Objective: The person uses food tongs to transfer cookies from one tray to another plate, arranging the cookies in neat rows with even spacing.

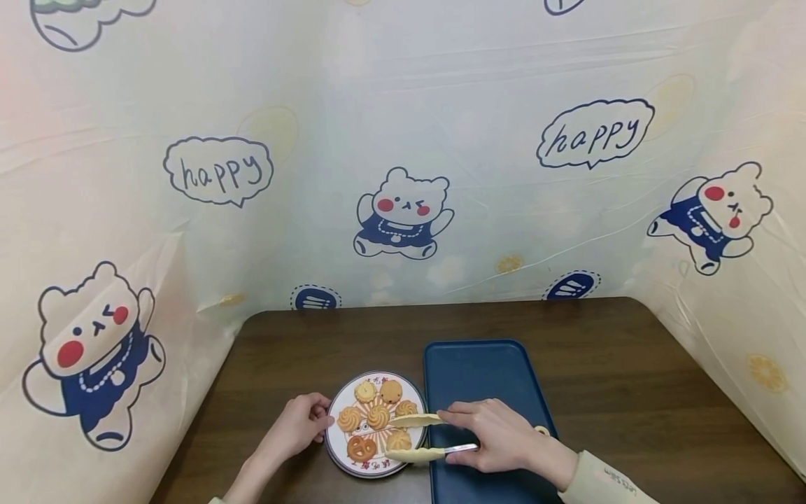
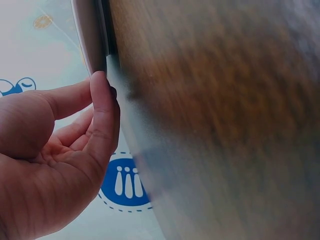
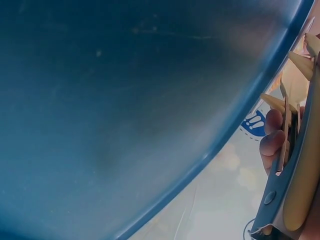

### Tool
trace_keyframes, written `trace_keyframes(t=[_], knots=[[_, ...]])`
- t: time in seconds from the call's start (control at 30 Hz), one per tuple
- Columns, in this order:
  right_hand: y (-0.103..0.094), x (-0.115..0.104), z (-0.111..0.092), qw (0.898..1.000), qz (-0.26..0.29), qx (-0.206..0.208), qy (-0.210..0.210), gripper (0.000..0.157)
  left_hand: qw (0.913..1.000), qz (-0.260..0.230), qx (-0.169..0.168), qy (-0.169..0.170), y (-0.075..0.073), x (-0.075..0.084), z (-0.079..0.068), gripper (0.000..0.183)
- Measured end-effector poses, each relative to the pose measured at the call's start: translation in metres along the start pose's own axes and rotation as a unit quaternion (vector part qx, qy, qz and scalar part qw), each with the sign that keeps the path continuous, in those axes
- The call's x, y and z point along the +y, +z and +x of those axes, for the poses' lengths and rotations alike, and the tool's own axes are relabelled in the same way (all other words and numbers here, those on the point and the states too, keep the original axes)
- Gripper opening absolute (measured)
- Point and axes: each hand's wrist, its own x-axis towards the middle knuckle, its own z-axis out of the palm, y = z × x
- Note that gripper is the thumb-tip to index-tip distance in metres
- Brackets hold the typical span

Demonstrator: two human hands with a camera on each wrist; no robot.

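Observation:
A round patterned plate [image 1: 336,448] carries several cookies, among them a swirl cookie [image 1: 378,417] at its centre and a pretzel-shaped one [image 1: 362,449]. My left hand [image 1: 301,425] holds the plate at its left rim. In the left wrist view, thumb and fingers pinch the plate's edge [image 2: 89,40]. With my right hand [image 1: 494,435] I grip metal tongs [image 1: 462,448] with cream-coloured tips, their arms spread apart over the plate's right side. A ridged cookie [image 1: 398,440] appears between the tips. The right wrist view shows the tongs [image 3: 300,175] from the side, fingers [image 3: 271,142] around them.
A dark blue rectangular tray [image 1: 478,378] lies right beside the plate, under my right hand. Both stand on a brown wooden table [image 1: 630,392]. Behind it hangs a pale curtain [image 1: 478,231] printed with bears and the word "happy".

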Motion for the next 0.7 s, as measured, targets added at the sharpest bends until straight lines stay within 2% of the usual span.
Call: trace_keyframes(t=[0.43,0.7], knots=[[-0.003,-0.001,-0.002,1.0,-0.002,0.01,0.004,0.061,1.0,-0.001,0.002,0.006,0.001,-0.002,0.0,0.019],[-0.02,0.008,-0.013,0.998,-0.008,0.043,0.034,0.063,1.0,-0.001,0.005,0.008,0.002,-0.003,0.001,0.018]])
